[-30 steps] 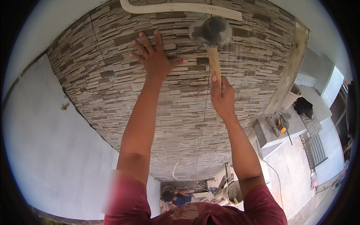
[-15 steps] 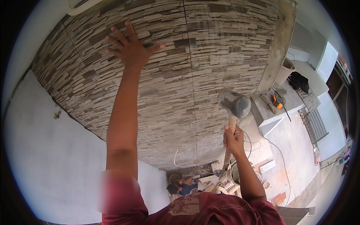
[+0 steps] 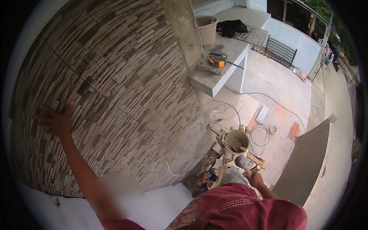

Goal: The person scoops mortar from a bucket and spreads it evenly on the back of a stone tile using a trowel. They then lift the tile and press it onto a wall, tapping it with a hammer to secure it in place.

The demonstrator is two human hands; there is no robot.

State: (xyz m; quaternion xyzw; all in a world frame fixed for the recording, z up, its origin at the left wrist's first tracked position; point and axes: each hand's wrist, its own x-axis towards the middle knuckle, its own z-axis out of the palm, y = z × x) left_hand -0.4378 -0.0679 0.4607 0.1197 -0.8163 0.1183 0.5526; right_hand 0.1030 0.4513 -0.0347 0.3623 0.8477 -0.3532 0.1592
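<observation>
My left hand (image 3: 56,120) is spread against a wall of stone-patterned tiles (image 3: 126,88), its fingers apart and holding nothing. Low and near my body, my right hand (image 3: 253,179) is closed around the wooden handle of a rubber mallet. The mallet's dark rounded head (image 3: 241,161) hangs away from the tiles, close to a bucket (image 3: 247,138) of grey mortar. A wooden-handled tool (image 3: 243,148) sticks out of that mortar; its far end is buried.
On a concrete ledge (image 3: 234,57) are an orange tape measure (image 3: 217,60), a wooden-handled tool (image 3: 209,70), a pail (image 3: 207,32) and a black cloth or bag (image 3: 232,27). Another person (image 3: 203,180) is below. Cables (image 3: 268,97) cross the pale floor beside a small cup (image 3: 273,129).
My view has swung to the right. The mallet has come down from in front of the tiles toward the bucket, still in my right hand. My left hand stays spread at the wall.
</observation>
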